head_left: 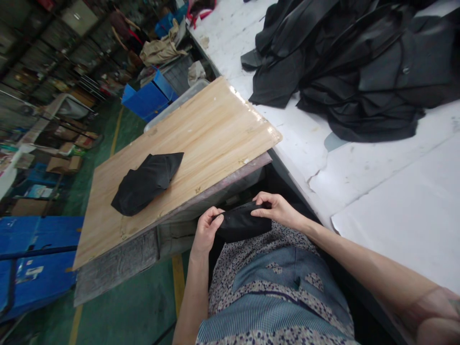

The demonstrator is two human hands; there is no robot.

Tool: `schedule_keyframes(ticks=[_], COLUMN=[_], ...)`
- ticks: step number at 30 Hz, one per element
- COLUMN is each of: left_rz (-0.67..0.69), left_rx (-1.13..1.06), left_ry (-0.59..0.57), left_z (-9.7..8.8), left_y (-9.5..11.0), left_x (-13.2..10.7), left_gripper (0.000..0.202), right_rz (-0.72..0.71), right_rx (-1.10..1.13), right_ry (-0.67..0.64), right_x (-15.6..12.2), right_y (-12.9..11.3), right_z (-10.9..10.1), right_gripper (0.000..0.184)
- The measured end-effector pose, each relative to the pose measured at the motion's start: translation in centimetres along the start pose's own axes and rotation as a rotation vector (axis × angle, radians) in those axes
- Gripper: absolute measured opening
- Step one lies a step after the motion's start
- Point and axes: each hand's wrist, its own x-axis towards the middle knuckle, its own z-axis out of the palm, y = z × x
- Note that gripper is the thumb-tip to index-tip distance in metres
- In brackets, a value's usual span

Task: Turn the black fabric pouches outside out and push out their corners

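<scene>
Between my two hands, in front of my body, hangs a small black fabric piece (pixel 244 225). My left hand (pixel 208 227) pinches its left end between thumb and fingers. Its upper right edge is pinched by my right hand (pixel 275 208), with the thumb on the near side. The cloth is held fairly taut along its top edge and hangs down below. Another black fabric piece (pixel 147 184) lies crumpled on the wooden board (pixel 212 124) ahead of my left hand.
Several black garments (pixel 345 67) are heaped on the white table (pixel 395 206) at right. Beyond the board stand a blue box (pixel 147 98) and beige cloth (pixel 161 48). Blue boxes (pixel 39 258) stand at left. A person (pixel 124 28) is in the background.
</scene>
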Motion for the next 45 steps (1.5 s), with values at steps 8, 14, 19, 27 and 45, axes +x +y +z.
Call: schedule_keyframes(ticks=[8, 14, 19, 27, 45], left_rz=[0.001, -0.009, -0.012, -0.003, 0.01], left_rx=[-0.044, -0.011, 0.002, 0.044, 0.3], left_ry=[-0.009, 0.014, 0.035, -0.002, -0.009], left_z=[-0.1, 0.1, 0.4, 0.2, -0.8], left_y=[0.3, 0.3, 0.6, 0.5, 0.0], left_x=[0.1, 0.2, 0.3, 0.4, 0.7], left_gripper=[0.03, 0.031, 0.033, 0.033, 0.023], right_rz=[0.161, 0.195, 0.167, 0.121, 0.017], right_rx=[0.158, 0.172, 0.123, 0.033, -0.037], right_ry=[-0.003, 0.028, 0.055, 0.098, 0.116], right_x=[0.0, 0.0, 0.0, 0.1, 0.2], right_y=[-0.3, -0.2, 0.1, 0.6, 1.1], right_z=[0.2, 0.2, 0.2, 0.1, 0.1], right_gripper=[0.045, 0.046, 0.047, 0.042, 0.035])
